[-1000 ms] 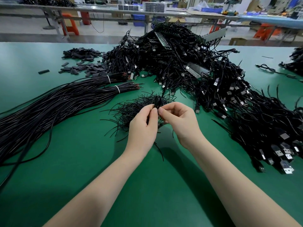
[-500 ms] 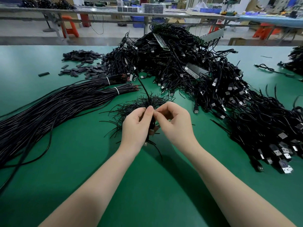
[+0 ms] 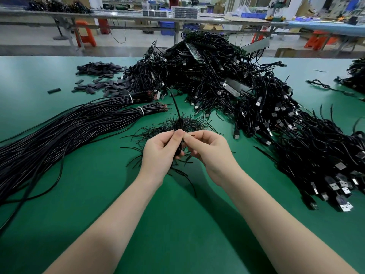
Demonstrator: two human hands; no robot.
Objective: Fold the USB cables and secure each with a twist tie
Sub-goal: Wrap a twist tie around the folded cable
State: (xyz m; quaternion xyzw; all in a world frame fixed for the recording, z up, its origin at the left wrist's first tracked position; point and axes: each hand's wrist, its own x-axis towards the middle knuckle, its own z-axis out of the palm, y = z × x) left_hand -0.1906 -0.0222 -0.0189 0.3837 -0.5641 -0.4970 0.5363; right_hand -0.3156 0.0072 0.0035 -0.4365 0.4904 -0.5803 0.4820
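Now the left hand [image 3: 161, 153] grips the folded USB cable [image 3: 179, 144] upright above the green table [image 3: 177, 224], lower than a second ago, with one end rising over the twist tie pile [image 3: 173, 128]. Beside it, the right hand [image 3: 209, 153] pinches what seems to be a tie at the bundle's top, so the wrapping looks under way rather than finished.

- The folded cable [image 3: 179, 144] is mostly hidden between the left hand [image 3: 160, 153] and right hand [image 3: 211, 153].
- The straight cable bundle [image 3: 59, 135] runs off the left edge.
- Far benches are blurred.
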